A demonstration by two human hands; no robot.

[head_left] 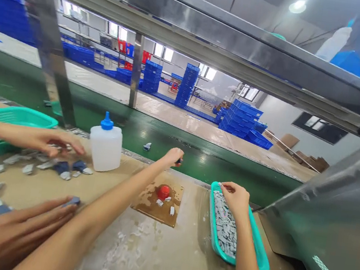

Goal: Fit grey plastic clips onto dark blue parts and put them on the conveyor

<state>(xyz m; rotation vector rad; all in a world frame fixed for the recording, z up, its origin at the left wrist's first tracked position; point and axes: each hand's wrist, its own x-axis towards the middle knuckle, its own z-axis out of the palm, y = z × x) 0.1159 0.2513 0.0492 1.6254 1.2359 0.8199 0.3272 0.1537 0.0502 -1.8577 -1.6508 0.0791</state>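
My left hand (173, 155) reaches out over the green conveyor belt (196, 162), its fingers closed round a small dark piece (179, 160). My right hand (237, 198) is above the far end of a turquoise tray (261, 263), thumb and fingers pinched; whether something sits between the tips I cannot make out. Many small grey-white strips (225, 225) fill the tray. Between my arms lies a wet brown board (154, 214) bearing a red round object (164, 191) and several small white pieces (172, 210). A small grey-white piece (147, 146) rests on the belt.
At left, a co-worker's two hands (39, 139) are among dark blue and white pieces (61, 168), close to my left forearm. A white bottle with blue cap (105, 148) and another turquoise tray (30, 117) stand there. A metal panel (332, 221) bounds the right.
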